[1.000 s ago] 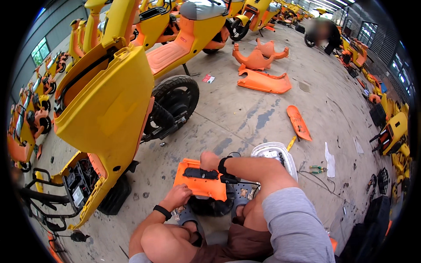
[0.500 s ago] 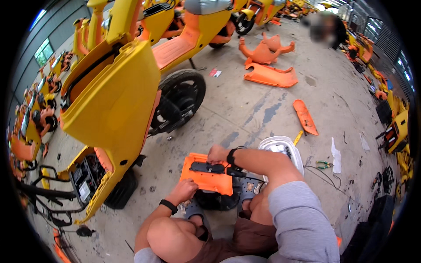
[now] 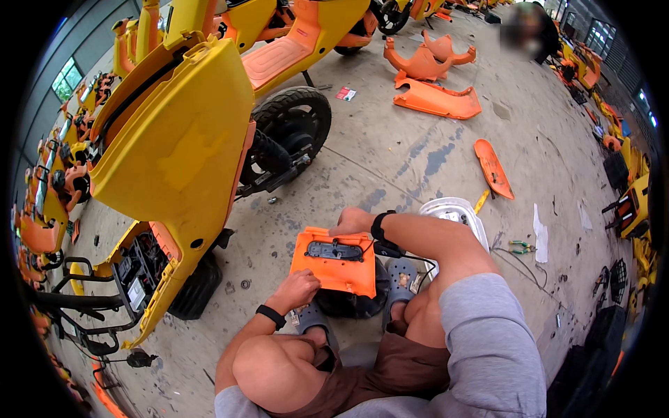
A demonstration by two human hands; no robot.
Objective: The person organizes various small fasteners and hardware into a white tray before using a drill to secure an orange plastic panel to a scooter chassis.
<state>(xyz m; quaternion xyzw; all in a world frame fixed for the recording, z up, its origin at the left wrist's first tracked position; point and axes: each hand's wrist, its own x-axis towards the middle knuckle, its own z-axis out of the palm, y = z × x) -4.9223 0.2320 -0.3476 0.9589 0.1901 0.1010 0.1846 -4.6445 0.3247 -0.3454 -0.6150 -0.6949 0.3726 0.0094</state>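
Note:
An orange plastic panel [image 3: 341,279] lies between my feet, on top of a dark rounded object [image 3: 355,304] that it partly covers. Set into the panel's upper half is a black oval fitting [image 3: 336,250]. My left hand [image 3: 300,285] has its fingers closed on the panel's lower left edge. At the top edge, beside the fitting, my right hand [image 3: 351,221] is bent over the panel with its fingers curled; the fingertips are partly hidden. A black piece with a cable [image 3: 387,249] lies by the panel's right side, below my right wrist.
A white tub [image 3: 460,207] stands right of my right forearm. Farther right are green-handled pliers [image 3: 522,246] and loose wire. Orange covers [image 3: 439,101] lie ahead. A partly stripped yellow scooter [image 3: 174,146] stands close on my left. Another person [image 3: 535,31] is at the far right.
My right hand has shifted from over the black fitting to the panel's top edge, leaving the fitting in fuller view. My left hand stays on the panel. The view has tilted slightly.

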